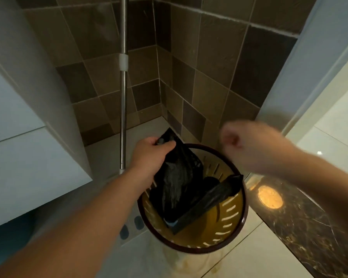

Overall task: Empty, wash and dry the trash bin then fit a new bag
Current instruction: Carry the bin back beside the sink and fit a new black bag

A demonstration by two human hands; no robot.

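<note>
One round trash bin (241,213) stands on the pale floor tiles (239,255) near the corner of the room, its dark rim circling slotted yellowish walls. Inside it lies a black bag (177,177), crumpled and only partly opened: one flap rises out over the far-left side of the rim, while another folded band of the same plastic slants across the middle and pokes up toward the right side of the rim (the bottom of the bin beneath it is mostly hidden). Nothing else can be made out in the bin.

At the bin's far-left edge, the left hand (149,155) has its fingers curled tight around the bag's upper flap, pinching it between thumb and fingers just above the rim. Over the bin's far-right edge hangs the right hand (247,145), blurred; its fingers look loosely curled toward the palm, and I cannot tell whether they grip anything, though nothing shows in them and they are clear of both bag and rim.

Left of the bin, a metal pole (123,109) stands upright against the brown tiled wall (209,63), and further left is a white cabinet (28,137). Right of the bin runs a dark marbled threshold strip (309,217) with a round glare of lamplight on it.
</note>
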